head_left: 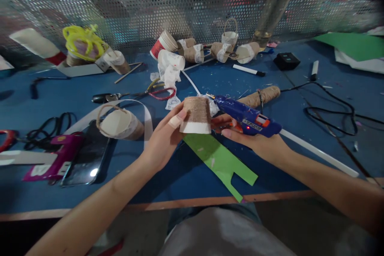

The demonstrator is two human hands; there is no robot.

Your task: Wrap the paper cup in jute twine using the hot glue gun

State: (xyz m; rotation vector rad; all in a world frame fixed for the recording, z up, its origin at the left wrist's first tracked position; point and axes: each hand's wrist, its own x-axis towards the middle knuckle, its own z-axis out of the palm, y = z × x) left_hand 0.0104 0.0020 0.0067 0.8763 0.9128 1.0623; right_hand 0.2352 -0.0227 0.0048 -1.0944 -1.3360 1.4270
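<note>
My left hand (166, 138) grips the side of a small paper cup (196, 115) wrapped in brown twine, with a white band bare at its lower edge. A bandage circles one finger of that hand. In my right hand (255, 140) is a blue glue gun (243, 115), its red light lit and its brass tip pointing left, close to the cup's upper right. A white glue stick (318, 152) sticks out of its back. The right fingertips are partly hidden behind the cup and the gun. Under the cup lies a cut piece of green paper (219, 160).
A twine-covered cup with a handle (120, 124) stands left, beside a phone (87, 156). Red-handled scissors (162, 93) and lace lie behind the hands. More twine-wrapped cups (193, 53) line the mesh screen (135, 12). A black cable (327, 110) loops at right, near a twine roll (261, 97).
</note>
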